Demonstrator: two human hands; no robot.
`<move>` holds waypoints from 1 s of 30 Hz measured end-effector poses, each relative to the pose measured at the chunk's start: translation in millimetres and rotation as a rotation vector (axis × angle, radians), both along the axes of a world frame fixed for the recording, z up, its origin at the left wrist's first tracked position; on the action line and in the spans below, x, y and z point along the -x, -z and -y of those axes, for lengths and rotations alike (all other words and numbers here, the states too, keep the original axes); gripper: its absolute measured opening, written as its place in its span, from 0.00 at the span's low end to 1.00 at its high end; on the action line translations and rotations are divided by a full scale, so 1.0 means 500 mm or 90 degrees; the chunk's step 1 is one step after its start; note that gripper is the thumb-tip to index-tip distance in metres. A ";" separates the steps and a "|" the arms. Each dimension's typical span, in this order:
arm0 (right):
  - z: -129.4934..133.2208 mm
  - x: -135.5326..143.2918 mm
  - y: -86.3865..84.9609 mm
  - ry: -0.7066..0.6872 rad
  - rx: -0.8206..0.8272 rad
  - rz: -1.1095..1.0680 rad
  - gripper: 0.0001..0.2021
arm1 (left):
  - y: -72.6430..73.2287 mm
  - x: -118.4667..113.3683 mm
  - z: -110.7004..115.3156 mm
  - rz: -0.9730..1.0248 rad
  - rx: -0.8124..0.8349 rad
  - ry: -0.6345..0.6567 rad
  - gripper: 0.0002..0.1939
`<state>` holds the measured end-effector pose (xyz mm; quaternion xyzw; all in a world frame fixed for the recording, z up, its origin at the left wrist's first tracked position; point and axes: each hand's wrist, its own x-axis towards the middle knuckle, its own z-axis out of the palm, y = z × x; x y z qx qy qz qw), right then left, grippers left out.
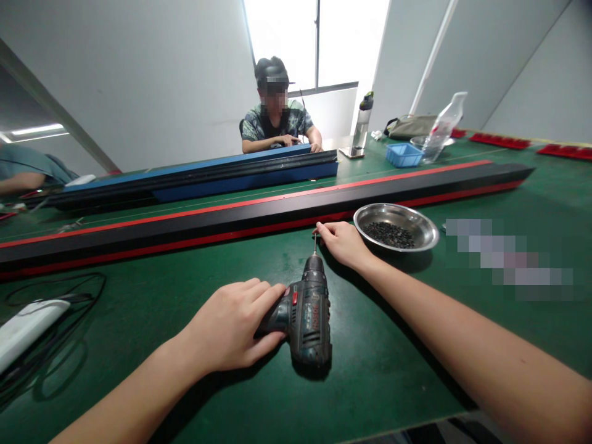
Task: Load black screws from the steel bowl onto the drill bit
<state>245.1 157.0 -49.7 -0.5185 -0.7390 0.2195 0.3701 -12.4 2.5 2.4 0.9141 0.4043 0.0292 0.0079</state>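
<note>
My left hand (235,320) is wrapped round the handle of a dark cordless drill (309,314), which lies on its side with its bit pointing away from me. At the tip of the bit, the fingers of my right hand (340,240) are pinched together; whatever they hold is too small to make out. Just right of that hand sits a round metal bowl (425,237) of small black screws. Beyond the bit a long black bar with red edges (259,213) stretches across the green table (370,370).
Behind the bar lie blue and black bars (240,171), where a person in a cap sits. A blue tray (403,155), a clear bottle (444,126) and a dark-lidded bottle (362,123) stand at the back right. Cables surround a white power strip (30,327) at left.
</note>
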 end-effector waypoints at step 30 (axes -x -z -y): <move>0.018 -0.003 -0.008 -0.013 0.017 -0.060 0.21 | -0.002 -0.026 0.006 -0.001 -0.016 -0.157 0.22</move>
